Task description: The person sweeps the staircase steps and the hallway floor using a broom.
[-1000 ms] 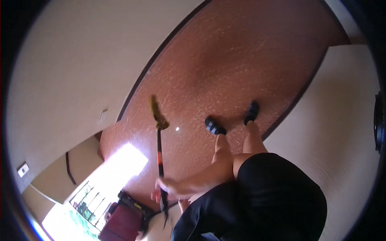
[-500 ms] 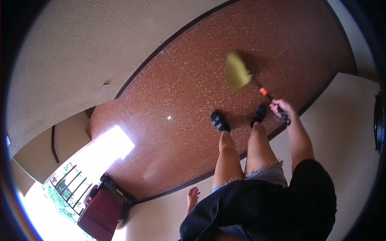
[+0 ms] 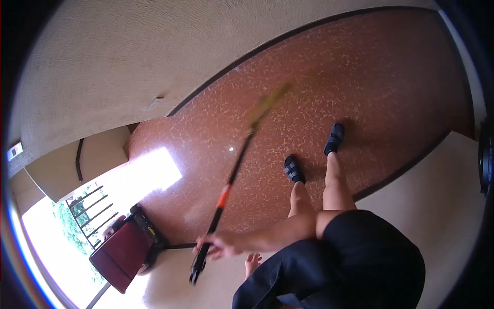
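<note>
My right hand reaches across in front of my body with its fingers wrapped round the black grip of a broom. The broom has a dark handle with an orange-red band, and its yellow head points up and away over the floor, smeared by motion. Whether the head touches the floor, I cannot tell. My left hand hangs low beside my black clothing, fingers loosely apart and nothing in them; the lower part of that arm is hidden.
Brown-red patterned floor stretches between beige walls with dark skirting. A dark red piece of furniture stands by the bright opening at lower left, near a railing. My feet wear dark sandals.
My right hand has swung the broom from the right across to the left, and the handle now rises nearer the camera. My feet have shifted; my left hand stays low.
</note>
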Motion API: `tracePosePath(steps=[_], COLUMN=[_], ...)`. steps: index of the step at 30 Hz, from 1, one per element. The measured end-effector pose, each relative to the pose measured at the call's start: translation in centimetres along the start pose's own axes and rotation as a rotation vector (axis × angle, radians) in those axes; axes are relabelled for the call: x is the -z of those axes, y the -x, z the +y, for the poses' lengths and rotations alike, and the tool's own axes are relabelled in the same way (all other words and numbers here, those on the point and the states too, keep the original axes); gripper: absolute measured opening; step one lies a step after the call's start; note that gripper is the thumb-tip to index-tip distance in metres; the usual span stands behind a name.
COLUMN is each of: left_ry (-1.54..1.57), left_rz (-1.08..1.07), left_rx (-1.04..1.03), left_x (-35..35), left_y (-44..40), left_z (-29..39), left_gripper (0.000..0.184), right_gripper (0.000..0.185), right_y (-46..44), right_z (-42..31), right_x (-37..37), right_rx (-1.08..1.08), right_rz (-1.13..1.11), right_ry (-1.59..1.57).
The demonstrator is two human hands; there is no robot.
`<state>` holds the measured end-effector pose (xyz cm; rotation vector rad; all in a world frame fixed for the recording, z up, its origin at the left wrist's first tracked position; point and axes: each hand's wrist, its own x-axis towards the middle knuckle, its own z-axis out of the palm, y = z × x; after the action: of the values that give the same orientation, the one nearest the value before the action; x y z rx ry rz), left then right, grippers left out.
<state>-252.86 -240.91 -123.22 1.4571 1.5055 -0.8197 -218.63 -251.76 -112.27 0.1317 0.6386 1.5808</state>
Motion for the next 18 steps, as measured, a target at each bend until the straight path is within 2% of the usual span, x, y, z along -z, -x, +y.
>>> tracePosePath(steps=[1,2,3,4,5,6,7,8,9,10,11,12,13,14,15,16,17,18], left_ry=[-0.237,0.086,0.061,0.039,-0.023,-0.025,0.000,0.020,-0.243,-0.250,-0.060,0.132,0.056,0.071,-0.014,-0.098,-0.051,-0.004], left_rz=[-0.077,0.049,0.026,0.001,-0.009,-0.007,-0.085,-0.158,-0.115,-0.116,-0.100,-0.090,-0.102,-0.127,-0.103,-0.077,-0.090,-0.102], left_rx=[-0.161,0.025,-0.003,-0.028,-0.081,-0.071,-0.139,-0.209,-0.319,-0.311,-0.161,-0.017,-0.030,-0.040,0.001,0.033,0.020,0.013], left_x=[-1.2,-3.0,-4.2,-5.6,-7.5,-8.7,-9.5,-10.0,-10.8,-11.4,-11.8,-12.7,-13.6,-14.1,-14.9,-16.0,-16.4,-17.2], left_y=[4.1,3.8,4.1,4.6,4.9,4.4,2.9,2.1,2.4,2.3,2.4,2.3,2.0,1.7,2.0,2.2,1.1,0.3], left_z=[4.3,4.0,4.0,4.0,4.8,3.0,-0.1,-1.5,-0.5,0.7,1.7,3.1,5.0,6.2,8.4,11.3,12.6,13.4], left_gripper=[0.028,0.027,0.029,0.030,0.031,0.031,0.030,0.030,0.028,0.028,0.028,0.027,0.027,0.026,0.026,0.026,0.026,0.025], right_gripper=[0.016,0.012,0.008,0.010,0.017,0.019,0.014,0.014,0.011,0.007,0.010,0.015,0.017,0.018,0.018,0.018,0.020,0.013], right_y=[-1.5,-3.8,-5.5,-4.2,-8.2,-7.6,-3.4,-5.1,1.5,2.7,8.7,13.7,18.1,25.5,32.2,38.6,45.0,51.0], right_z=[-1.0,-2.0,-3.0,-7.9,-12.1,-18.0,-21.9,-25.8,-27.5,-28.6,-28.9,-28.1,-27.5,-25.8,-24.5,-22.7,-20.8,-19.5], right_x=[-0.1,0.2,1.2,3.3,8.4,11.0,12.4,17.7,16.8,20.9,22.8,26.4,32.8,33.8,36.6,37.4,38.3,38.5], right_rx=[-0.003,0.095,0.188,0.495,0.601,0.522,0.528,0.504,0.436,0.516,0.423,0.571,0.663,0.599,0.520,0.543,0.570,0.578], right_rz=[-0.008,-0.003,0.002,-0.083,-0.144,-0.069,-0.020,-0.048,0.130,0.186,0.337,0.283,0.109,0.333,0.326,0.419,0.510,0.617], right_ry=[-0.003,-0.056,-0.117,0.235,-0.064,-0.161,-0.092,0.062,0.290,0.296,0.495,0.343,0.272,0.192,0.152,0.084,0.017,0.066])
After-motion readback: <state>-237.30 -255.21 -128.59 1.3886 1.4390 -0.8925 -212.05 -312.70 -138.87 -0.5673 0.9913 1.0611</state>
